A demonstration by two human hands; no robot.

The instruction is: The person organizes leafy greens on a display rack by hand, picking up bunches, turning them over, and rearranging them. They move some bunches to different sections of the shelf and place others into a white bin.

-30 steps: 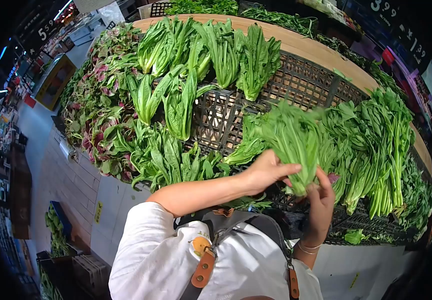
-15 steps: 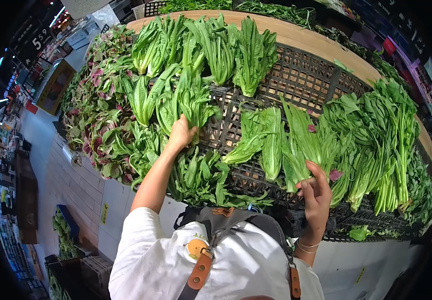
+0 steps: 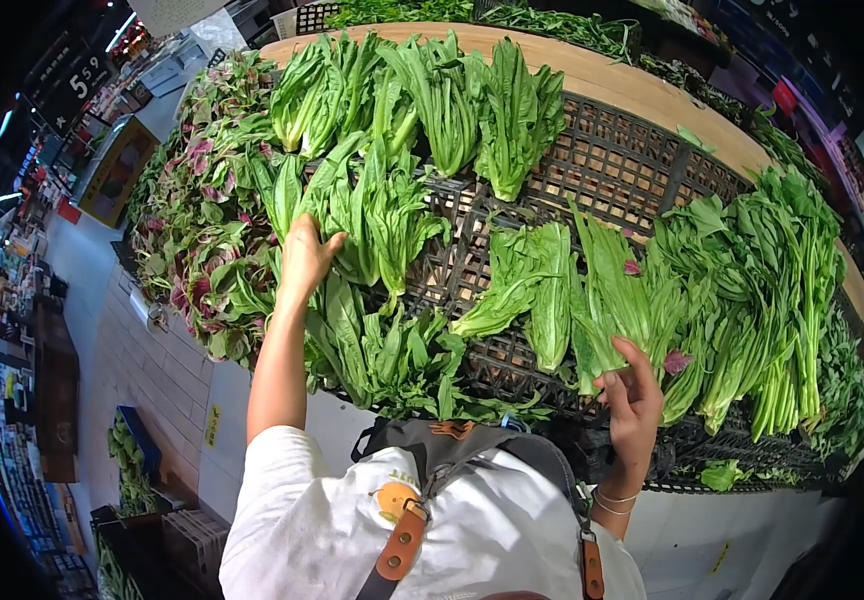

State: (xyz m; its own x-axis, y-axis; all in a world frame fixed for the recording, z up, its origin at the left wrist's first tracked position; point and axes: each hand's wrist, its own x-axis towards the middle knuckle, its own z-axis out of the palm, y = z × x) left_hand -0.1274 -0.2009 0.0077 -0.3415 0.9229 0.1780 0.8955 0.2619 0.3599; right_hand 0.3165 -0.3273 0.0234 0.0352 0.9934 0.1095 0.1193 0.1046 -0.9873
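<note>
My left hand [image 3: 304,258] is at the left group of green leafy lettuce, its thumb spread out to the right and its other fingertips partly hidden among the leaves. Just beyond it lies a narrow lettuce bunch [image 3: 286,195], and on its right a larger leafy bunch [image 3: 392,215] hangs over the black crate. My right hand [image 3: 636,395] hovers by the stem end of a long-leaved lettuce [image 3: 612,280], thumb and forefinger apart with the fingers loosely curved. Beside that lie a pale lettuce [image 3: 549,300] and a smaller leafy bunch [image 3: 512,285].
Red-green amaranth [image 3: 217,230] heaps along the left. Several lettuces [image 3: 517,120] line the back on black crates [image 3: 612,150], with a wooden rim [image 3: 632,85] behind. Long-stemmed greens [image 3: 772,300] pile up on the right. Dark leafy greens [image 3: 402,360] lie along the front edge.
My left hand has let go of the larger leafy bunch and moved left to the narrow lettuce. That bunch now lies spread on the crate. My right hand has barely moved.
</note>
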